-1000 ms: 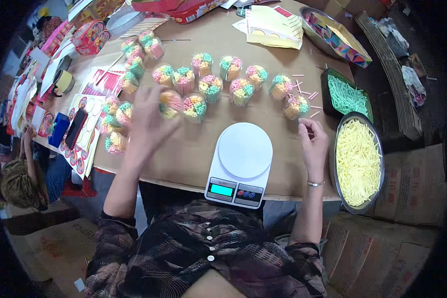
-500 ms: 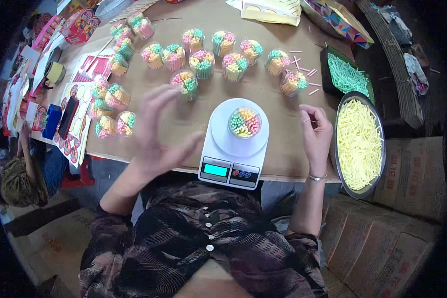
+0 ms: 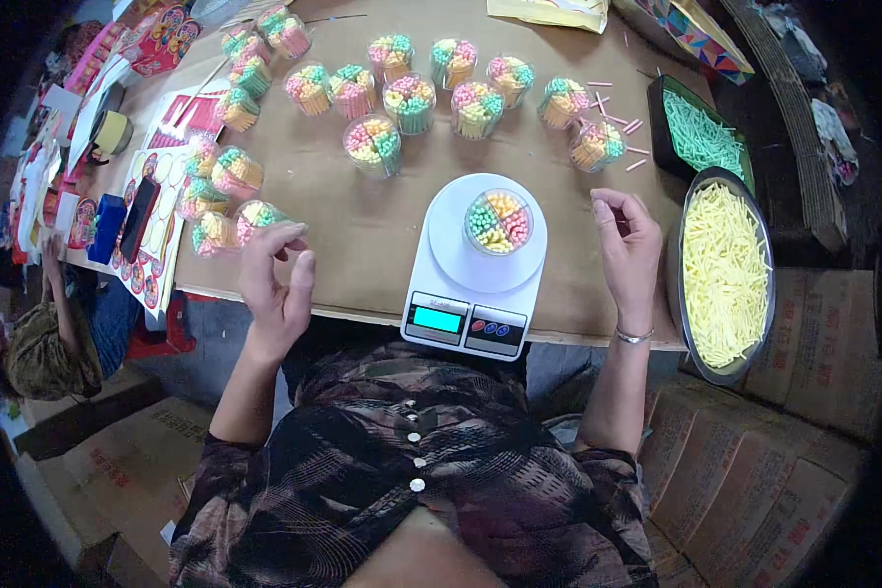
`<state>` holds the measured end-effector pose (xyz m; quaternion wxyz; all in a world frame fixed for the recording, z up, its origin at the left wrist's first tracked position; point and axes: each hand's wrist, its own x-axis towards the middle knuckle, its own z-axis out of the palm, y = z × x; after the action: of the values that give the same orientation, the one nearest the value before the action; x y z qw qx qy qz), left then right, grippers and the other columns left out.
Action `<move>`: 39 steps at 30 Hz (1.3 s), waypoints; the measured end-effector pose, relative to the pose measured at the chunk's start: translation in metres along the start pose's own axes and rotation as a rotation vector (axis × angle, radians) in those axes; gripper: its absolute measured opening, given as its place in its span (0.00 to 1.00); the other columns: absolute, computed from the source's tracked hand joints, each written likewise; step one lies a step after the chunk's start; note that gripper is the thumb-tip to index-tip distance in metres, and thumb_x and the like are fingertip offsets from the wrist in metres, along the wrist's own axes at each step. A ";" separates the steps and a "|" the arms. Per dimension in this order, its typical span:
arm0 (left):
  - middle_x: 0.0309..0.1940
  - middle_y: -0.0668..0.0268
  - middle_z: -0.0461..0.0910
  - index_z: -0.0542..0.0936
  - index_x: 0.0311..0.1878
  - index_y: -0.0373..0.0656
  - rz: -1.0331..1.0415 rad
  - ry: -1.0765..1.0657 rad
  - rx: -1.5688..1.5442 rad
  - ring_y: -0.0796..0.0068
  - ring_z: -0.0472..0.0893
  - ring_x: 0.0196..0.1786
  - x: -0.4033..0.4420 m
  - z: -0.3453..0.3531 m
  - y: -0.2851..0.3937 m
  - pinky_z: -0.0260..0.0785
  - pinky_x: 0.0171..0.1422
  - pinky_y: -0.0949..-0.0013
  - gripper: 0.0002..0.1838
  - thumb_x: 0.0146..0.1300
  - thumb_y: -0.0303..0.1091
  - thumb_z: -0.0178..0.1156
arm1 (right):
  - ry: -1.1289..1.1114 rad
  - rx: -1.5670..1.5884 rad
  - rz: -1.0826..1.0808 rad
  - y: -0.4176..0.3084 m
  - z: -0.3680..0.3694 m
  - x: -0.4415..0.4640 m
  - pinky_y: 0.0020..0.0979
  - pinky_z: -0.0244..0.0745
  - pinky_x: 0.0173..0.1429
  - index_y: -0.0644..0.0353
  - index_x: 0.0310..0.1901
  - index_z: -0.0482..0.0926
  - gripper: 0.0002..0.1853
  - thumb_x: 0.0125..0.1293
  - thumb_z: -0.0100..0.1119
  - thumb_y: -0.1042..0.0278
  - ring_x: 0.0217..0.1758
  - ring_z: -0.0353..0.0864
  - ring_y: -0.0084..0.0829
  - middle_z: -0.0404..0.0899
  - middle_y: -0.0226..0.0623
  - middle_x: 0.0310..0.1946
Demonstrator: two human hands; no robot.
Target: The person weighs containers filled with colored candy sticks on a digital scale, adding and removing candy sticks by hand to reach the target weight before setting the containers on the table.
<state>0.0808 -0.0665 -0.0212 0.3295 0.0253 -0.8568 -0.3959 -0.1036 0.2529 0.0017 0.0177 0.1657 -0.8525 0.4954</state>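
A white kitchen scale point(image 3: 423, 284) with a lit green display stands at the table's front edge. On its round plate sits a clear cup point(image 3: 499, 221) packed with pink, green, yellow and orange sticks in sections. My left hand point(image 3: 279, 284) is left of the scale, thumb and fingers apart, with nothing between them. Its fingertips are close to a filled cup point(image 3: 257, 218), and I cannot tell whether they touch. My right hand point(image 3: 630, 245) is right of the scale, fingers curled and thumb pressed to the forefinger. Anything in that pinch is too small to make out.
Several filled cups point(image 3: 372, 145) stand across the cardboard-covered table. At the right are an oval bowl of yellow sticks point(image 3: 723, 274), a black tray of green sticks point(image 3: 701, 137) and loose pink sticks point(image 3: 635, 127). Another person's arm point(image 3: 59, 284) shows at far left.
My left hand has moved left and down, away from the scale, toward the cups at the left. My right hand keeps nearly the same pose. The view has shifted slightly.
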 end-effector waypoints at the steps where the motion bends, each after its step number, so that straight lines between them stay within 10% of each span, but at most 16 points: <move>1: 0.43 0.61 0.75 0.75 0.50 0.37 0.004 -0.019 0.007 0.73 0.72 0.38 0.001 0.003 0.000 0.63 0.43 0.74 0.15 0.59 0.25 0.57 | 0.002 -0.001 0.000 0.000 0.000 -0.001 0.18 0.64 0.38 0.66 0.43 0.81 0.08 0.65 0.56 0.74 0.31 0.69 0.17 0.76 0.27 0.32; 15: 0.57 0.51 0.72 0.65 0.64 0.35 0.038 -0.400 -0.194 0.57 0.72 0.58 0.031 0.116 0.018 0.65 0.63 0.60 0.41 0.45 0.33 0.72 | -0.230 0.341 0.101 -0.009 0.034 -0.024 0.22 0.72 0.50 0.67 0.51 0.77 0.14 0.66 0.49 0.78 0.45 0.78 0.24 0.81 0.36 0.43; 39: 0.40 0.60 0.73 0.73 0.55 0.41 0.109 -0.656 0.090 0.62 0.72 0.43 0.080 0.110 0.072 0.67 0.48 0.64 0.35 0.37 0.31 0.67 | -0.240 1.218 0.531 -0.023 0.051 -0.048 0.23 0.77 0.54 0.69 0.64 0.66 0.23 0.66 0.43 0.81 0.52 0.77 0.26 0.74 0.42 0.56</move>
<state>-0.0304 0.0317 0.0206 0.0555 -0.1350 -0.9339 -0.3264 -0.0448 0.2113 -0.0142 -0.2962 -0.0152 -0.4290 0.8532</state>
